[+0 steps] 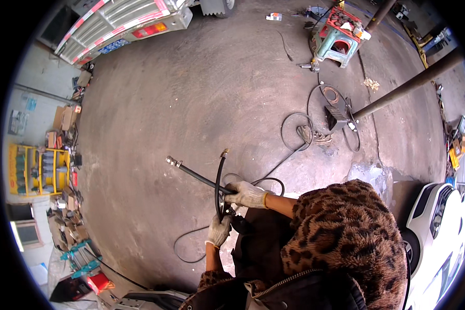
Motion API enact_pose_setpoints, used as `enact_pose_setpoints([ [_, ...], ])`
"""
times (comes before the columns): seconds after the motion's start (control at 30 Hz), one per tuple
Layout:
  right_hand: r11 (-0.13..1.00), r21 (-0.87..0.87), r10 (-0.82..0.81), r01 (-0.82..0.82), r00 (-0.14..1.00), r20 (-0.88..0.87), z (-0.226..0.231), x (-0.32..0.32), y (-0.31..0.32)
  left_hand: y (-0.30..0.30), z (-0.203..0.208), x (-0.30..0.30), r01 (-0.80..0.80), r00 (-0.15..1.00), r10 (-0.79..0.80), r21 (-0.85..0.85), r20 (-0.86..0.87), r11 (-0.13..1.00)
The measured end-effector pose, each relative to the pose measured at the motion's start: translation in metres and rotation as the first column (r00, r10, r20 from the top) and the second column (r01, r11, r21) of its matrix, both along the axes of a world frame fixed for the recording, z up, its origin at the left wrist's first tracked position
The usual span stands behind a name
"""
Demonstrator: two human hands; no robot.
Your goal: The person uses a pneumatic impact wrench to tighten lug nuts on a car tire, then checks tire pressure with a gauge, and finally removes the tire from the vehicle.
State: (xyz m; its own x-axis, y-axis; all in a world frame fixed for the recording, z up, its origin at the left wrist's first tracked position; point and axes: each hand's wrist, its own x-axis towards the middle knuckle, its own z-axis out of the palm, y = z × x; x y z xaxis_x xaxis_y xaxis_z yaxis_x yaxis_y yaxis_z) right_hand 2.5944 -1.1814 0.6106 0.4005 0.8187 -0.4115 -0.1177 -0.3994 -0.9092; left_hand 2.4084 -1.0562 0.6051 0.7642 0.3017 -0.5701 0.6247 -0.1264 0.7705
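Note:
My right hand (247,196), in a pale knit work glove, is closed around a thick black rubber hose (199,177). That hose points away to the left and ends in a silver metal fitting (173,161). Lower and to the left, my gloved left hand (219,231) is closed on a thinner black hose (217,186). The thinner one bends upward past the thick hose, crossing it, and has a brass-coloured end (225,153). Between my hands sits a small dark part with shiny metal bits, partly hidden by the gloves.
Looped hose (297,150) trails over the concrete floor (139,155) to a black wedge-shaped block (336,118) near a post (408,85). A greenish stool (338,45) holds clutter at the far right. A truck (124,31) stands far left, a white car (439,222) at right.

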Motion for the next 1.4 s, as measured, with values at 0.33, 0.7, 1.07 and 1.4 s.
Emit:
enact_pose_setpoints([
  [0.33,0.692,-0.02,-0.644,0.721,0.63,0.434,0.0,0.201,-0.055,0.028,0.04,0.012,-0.237,0.921,0.23,-0.016,0.314,0.971],
  [0.7,0.155,0.104,-0.975,0.982,0.135,0.177,-0.053,0.29,-0.057,0.09,0.039,-0.11,-0.715,0.648,0.716,-0.116,0.262,0.69],
  [1.07,0.961,-0.263,0.194,-0.087,0.89,0.412,-0.104,-0.103,0.175,0.222,-0.025,-0.208,-0.926,0.284,0.947,-0.212,0.149,0.311],
  [1.4,0.917,-0.171,0.396,-0.36,0.769,0.501,0.017,-0.198,0.442,0.43,0.05,-0.339,-0.823,0.24,0.954,-0.483,0.181,0.299],
])
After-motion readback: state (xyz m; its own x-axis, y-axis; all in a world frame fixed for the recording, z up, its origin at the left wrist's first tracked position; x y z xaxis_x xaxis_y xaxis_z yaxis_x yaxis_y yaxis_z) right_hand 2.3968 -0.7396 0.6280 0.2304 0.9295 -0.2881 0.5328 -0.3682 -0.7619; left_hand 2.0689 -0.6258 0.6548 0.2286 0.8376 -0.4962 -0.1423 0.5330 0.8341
